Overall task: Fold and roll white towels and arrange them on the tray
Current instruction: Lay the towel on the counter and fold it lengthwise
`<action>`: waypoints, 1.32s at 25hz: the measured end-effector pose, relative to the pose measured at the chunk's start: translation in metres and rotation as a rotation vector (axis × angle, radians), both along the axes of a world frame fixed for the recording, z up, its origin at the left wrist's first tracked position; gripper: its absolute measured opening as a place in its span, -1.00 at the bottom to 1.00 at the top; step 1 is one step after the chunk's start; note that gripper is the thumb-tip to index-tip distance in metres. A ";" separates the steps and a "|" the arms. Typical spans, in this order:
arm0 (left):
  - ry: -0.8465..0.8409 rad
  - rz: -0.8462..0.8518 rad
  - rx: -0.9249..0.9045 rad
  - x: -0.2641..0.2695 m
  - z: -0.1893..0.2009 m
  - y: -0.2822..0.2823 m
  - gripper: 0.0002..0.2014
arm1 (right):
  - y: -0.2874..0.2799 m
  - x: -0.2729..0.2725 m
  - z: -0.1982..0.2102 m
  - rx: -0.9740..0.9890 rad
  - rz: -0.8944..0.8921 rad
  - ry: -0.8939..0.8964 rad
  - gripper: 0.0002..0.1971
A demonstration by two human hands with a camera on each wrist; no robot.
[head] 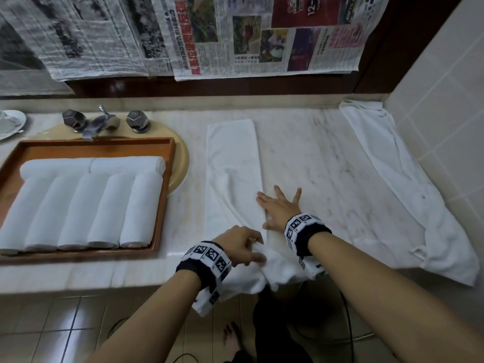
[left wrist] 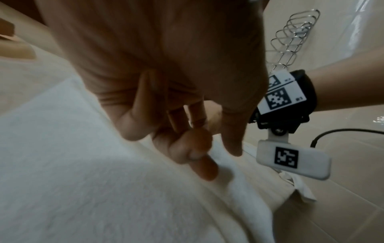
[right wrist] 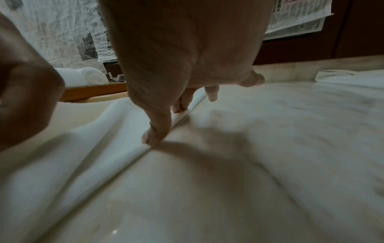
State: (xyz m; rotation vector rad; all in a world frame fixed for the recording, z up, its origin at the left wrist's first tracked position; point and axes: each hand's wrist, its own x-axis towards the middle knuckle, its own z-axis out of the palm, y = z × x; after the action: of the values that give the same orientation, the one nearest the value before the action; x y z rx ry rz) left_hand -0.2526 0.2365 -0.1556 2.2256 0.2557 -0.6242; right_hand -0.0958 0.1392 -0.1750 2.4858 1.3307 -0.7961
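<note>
Under left hand, towel end bunched, hidden

White towel of soft, matt terry cloth lies on a glossy, veined marble tabletop. Tray is smooth brown wood. Taps are shiny metal. Crinkled newspaper hangs behind.

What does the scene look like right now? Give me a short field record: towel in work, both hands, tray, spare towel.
towel in work: long white folded towel lying flat on the pale marble counter, near end hanging over the front edge
left hand: pinches the towel's near end at the counter edge
right hand: fingers spread, pressing flat along the towel's right edge
tray: brown wooden tray holding seven rolled white towels, five in a row, two across the back
spare towel: crumpled white towel by the right tiled wall
</note>
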 end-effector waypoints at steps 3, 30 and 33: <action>0.013 0.018 -0.066 -0.014 -0.002 0.007 -0.87 | -0.003 -0.006 -0.008 0.047 -0.004 -0.012 -0.20; 0.179 1.027 -0.271 -0.096 -0.037 0.018 -0.67 | -0.014 -0.032 -0.027 0.229 -0.218 0.033 -0.39; 0.145 1.031 -0.182 -0.098 -0.038 0.017 -0.78 | -0.021 -0.051 -0.017 0.314 -0.337 0.034 -0.53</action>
State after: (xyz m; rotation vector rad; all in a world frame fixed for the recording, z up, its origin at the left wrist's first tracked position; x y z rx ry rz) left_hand -0.3504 0.2539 -0.1940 1.5670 1.2522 -0.2080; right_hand -0.1468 0.1186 -0.1919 3.0116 1.1355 -0.7441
